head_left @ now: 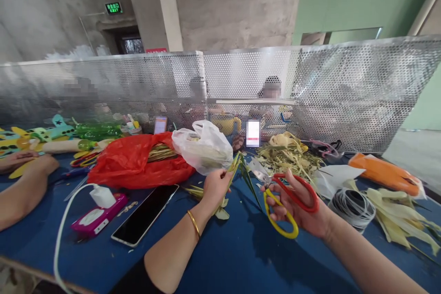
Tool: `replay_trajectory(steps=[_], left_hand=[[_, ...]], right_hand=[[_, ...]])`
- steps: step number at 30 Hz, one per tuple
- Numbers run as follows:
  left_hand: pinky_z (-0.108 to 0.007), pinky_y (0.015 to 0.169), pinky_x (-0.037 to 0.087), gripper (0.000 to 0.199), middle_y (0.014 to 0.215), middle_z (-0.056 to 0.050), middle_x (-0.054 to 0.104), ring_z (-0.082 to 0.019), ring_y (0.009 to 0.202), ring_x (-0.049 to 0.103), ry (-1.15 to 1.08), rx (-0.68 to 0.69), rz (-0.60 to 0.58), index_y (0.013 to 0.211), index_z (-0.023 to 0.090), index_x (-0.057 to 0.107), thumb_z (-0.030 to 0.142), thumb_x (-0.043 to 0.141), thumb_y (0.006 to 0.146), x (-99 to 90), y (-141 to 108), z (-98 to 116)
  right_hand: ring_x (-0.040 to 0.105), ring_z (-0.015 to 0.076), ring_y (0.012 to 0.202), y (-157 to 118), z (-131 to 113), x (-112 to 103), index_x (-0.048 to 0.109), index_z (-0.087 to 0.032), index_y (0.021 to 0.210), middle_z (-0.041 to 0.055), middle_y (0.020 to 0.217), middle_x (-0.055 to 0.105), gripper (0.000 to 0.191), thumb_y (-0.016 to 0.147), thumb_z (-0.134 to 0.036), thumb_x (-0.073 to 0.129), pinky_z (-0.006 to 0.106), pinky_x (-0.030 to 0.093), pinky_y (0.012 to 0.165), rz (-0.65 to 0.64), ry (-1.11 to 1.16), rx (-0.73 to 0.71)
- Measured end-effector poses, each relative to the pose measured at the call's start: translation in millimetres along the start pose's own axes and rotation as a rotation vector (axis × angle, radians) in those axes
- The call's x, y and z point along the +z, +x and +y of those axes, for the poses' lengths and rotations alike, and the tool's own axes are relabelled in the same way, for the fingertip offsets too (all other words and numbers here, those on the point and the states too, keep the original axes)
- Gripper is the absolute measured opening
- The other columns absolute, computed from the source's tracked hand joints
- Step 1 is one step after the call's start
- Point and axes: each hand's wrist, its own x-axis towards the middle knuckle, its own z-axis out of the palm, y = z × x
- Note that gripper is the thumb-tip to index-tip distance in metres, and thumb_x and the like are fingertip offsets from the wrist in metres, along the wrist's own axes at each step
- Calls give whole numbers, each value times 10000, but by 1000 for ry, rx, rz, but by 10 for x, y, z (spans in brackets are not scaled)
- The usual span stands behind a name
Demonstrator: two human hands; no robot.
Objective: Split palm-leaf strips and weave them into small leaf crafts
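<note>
My left hand [217, 188], with a gold bangle at the wrist, pinches a bundle of yellow-green dried leaf strips [235, 165] above the blue table. Some strips stick out to the left below the hand, and a dark green leaf [248, 179] hangs to the right of the bundle. My right hand [296, 200] holds scissors [291, 234] with one red and one yellow handle loop. Their blades point up and left, close to the leaves. Whether the blades touch the leaves, I cannot tell.
A black phone [146, 216], magenta power socket [98, 216], red bag [127, 161] and white plastic bag [206, 147] lie left. Dried husks [289, 156], a wire coil [353, 209] and an orange packet [386, 173] sit right. Another person's arm [25, 193] rests far left.
</note>
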Motion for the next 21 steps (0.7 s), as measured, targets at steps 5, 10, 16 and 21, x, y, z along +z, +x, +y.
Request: replay_trajectory(steps=[5, 10, 16, 21], left_hand=[[-248, 526, 383, 268, 550, 1, 614, -161, 495, 606, 74, 40, 9, 812, 171, 673, 386, 515, 834, -1, -38, 45], [-247, 519, 366, 288, 525, 7, 597, -159, 484, 594, 113, 80, -29, 789, 178, 668, 404, 497, 845, 50, -87, 57], [-243, 528, 366, 310, 544, 13, 602, -157, 490, 607, 135, 147, -85, 792, 184, 672, 431, 492, 844, 116, -150, 53], [-249, 514, 367, 326, 509, 17, 584, -166, 472, 593, 119, 143, -102, 810, 184, 674, 452, 492, 840, 127, -142, 34]], right_hand=[[382, 70, 431, 58, 76, 26, 590, -155, 890, 10, 678, 538, 613, 857, -721, 358, 276, 484, 574, -40, -29, 31], [402, 74, 434, 85, 89, 28, 589, -140, 910, 17, 671, 542, 624, 862, -718, 358, 259, 483, 537, -18, -19, 33], [358, 47, 404, 90, 82, 12, 599, -133, 912, -10, 649, 519, 501, 907, -606, 432, 225, 469, 487, 31, 18, 32], [301, 27, 364, 83, 72, 51, 600, -126, 866, -47, 585, 452, 407, 915, -516, 495, 164, 347, 364, 161, -38, 40]])
